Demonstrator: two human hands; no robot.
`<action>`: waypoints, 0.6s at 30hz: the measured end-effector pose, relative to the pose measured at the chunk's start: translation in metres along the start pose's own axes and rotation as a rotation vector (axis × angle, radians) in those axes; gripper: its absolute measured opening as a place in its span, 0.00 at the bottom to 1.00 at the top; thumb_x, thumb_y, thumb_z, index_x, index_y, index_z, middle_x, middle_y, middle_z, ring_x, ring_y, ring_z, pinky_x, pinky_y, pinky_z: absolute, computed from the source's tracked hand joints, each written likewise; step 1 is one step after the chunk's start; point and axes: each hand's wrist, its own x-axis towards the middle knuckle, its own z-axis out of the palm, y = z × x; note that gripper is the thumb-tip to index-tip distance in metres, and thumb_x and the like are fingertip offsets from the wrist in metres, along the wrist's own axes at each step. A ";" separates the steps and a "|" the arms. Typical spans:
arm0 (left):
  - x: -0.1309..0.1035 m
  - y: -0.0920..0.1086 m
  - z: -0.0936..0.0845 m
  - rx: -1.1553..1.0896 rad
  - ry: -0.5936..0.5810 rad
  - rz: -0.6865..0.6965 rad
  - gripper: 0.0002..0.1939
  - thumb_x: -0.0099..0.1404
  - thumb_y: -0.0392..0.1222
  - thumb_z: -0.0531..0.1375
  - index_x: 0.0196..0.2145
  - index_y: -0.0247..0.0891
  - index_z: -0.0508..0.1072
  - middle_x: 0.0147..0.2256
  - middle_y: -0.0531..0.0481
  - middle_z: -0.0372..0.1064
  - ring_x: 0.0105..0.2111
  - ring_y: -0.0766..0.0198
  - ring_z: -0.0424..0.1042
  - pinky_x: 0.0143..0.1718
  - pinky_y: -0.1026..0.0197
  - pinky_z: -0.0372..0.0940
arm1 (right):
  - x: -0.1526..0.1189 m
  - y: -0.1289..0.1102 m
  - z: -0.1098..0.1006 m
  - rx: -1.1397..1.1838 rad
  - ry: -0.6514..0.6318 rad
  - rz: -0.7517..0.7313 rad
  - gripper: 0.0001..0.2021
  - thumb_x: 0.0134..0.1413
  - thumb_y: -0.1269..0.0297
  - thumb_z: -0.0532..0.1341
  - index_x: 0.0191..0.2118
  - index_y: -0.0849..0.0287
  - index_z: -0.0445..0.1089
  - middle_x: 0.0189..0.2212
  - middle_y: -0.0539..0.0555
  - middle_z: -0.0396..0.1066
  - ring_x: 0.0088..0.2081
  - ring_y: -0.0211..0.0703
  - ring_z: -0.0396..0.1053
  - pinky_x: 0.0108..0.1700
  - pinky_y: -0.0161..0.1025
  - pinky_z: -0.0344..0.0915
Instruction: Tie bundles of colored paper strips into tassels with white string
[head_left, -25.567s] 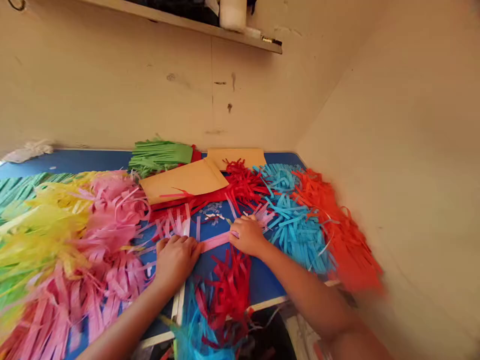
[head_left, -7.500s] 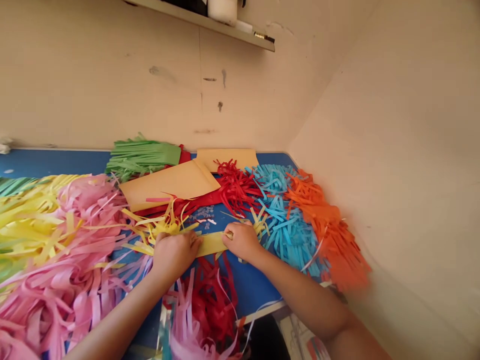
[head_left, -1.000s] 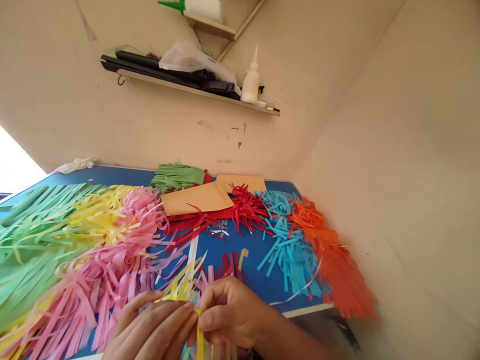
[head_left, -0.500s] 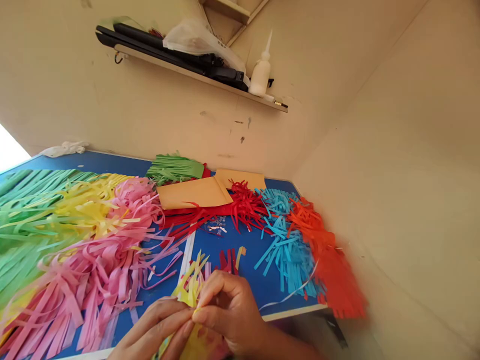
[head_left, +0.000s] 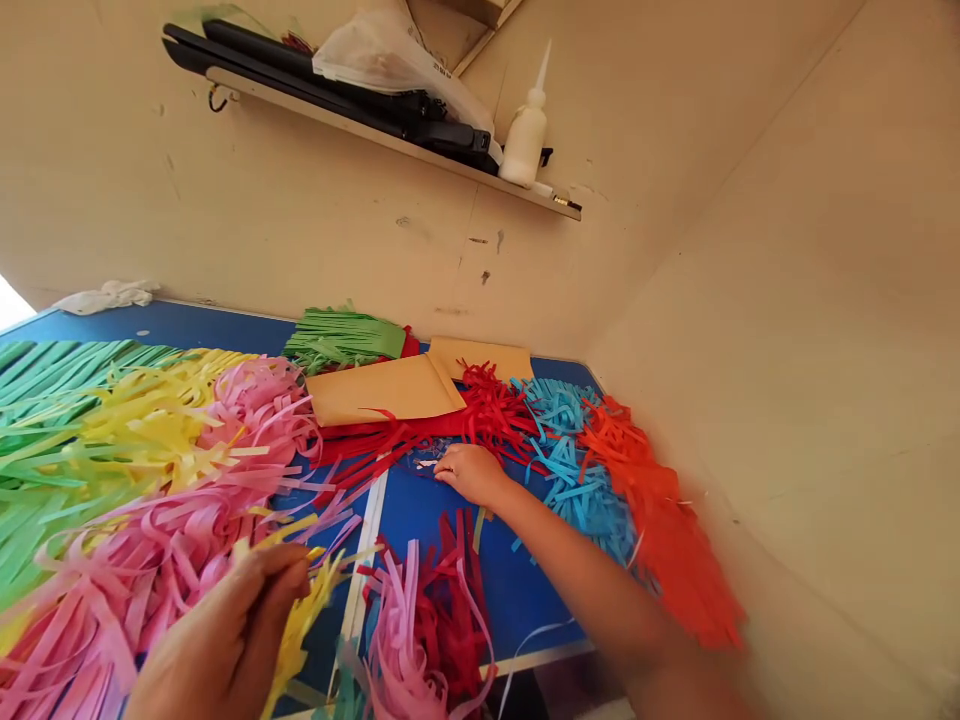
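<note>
My left hand (head_left: 232, 620) is closed in a pinch around the top of a yellow paper fringe (head_left: 307, 610), whose cut strips hang down to the right. My right hand (head_left: 472, 472) is stretched out over the blue table (head_left: 427, 515), fingertips drawn together at a small patch of clear and white bits (head_left: 426, 462). Whether a piece is between those fingertips is too small to tell. Between my arms hang a pink paper fringe (head_left: 405, 630) and a dark red fringe (head_left: 450, 590) at the table's front edge.
Green (head_left: 67, 400), yellow (head_left: 150, 420) and pink fringes (head_left: 172, 560) cover the left side. A tan envelope (head_left: 386, 390) lies on red fringe at the back. Blue (head_left: 585, 490) and orange fringes (head_left: 660, 510) lie right. Above, a wall shelf (head_left: 345, 115) holds a white bottle (head_left: 524, 140).
My hands, together before, are now apart. The right has reached forward to the clear bits; the left has moved left with the yellow fringe. The pink and dark red fringes show more fully.
</note>
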 end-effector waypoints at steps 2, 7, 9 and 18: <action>0.007 0.004 0.017 -0.015 -0.059 0.070 0.21 0.64 0.63 0.52 0.34 0.44 0.72 0.27 0.53 0.75 0.26 0.63 0.75 0.26 0.65 0.68 | -0.001 -0.001 0.003 -0.027 -0.013 0.018 0.05 0.59 0.68 0.64 0.38 0.56 0.79 0.39 0.53 0.76 0.44 0.42 0.72 0.44 0.34 0.63; 0.022 0.014 0.049 -0.132 -0.231 0.008 0.19 0.68 0.57 0.49 0.30 0.43 0.69 0.22 0.55 0.70 0.21 0.65 0.71 0.23 0.65 0.65 | -0.009 -0.009 0.008 -0.057 -0.003 0.101 0.06 0.60 0.68 0.62 0.40 0.58 0.76 0.42 0.55 0.73 0.45 0.43 0.71 0.44 0.35 0.63; 0.024 0.019 0.059 -0.185 -0.290 -0.007 0.19 0.68 0.57 0.49 0.29 0.42 0.68 0.22 0.55 0.69 0.21 0.65 0.70 0.25 0.64 0.65 | -0.011 -0.014 0.011 -0.055 0.010 0.150 0.07 0.60 0.68 0.60 0.42 0.59 0.75 0.43 0.57 0.73 0.44 0.44 0.71 0.44 0.36 0.64; 0.015 0.025 0.071 -0.319 -0.344 -0.101 0.20 0.66 0.60 0.50 0.29 0.41 0.68 0.21 0.56 0.65 0.21 0.65 0.66 0.24 0.63 0.62 | -0.037 -0.029 -0.013 0.146 0.152 0.203 0.09 0.58 0.74 0.58 0.41 0.62 0.74 0.39 0.56 0.75 0.39 0.41 0.73 0.42 0.35 0.66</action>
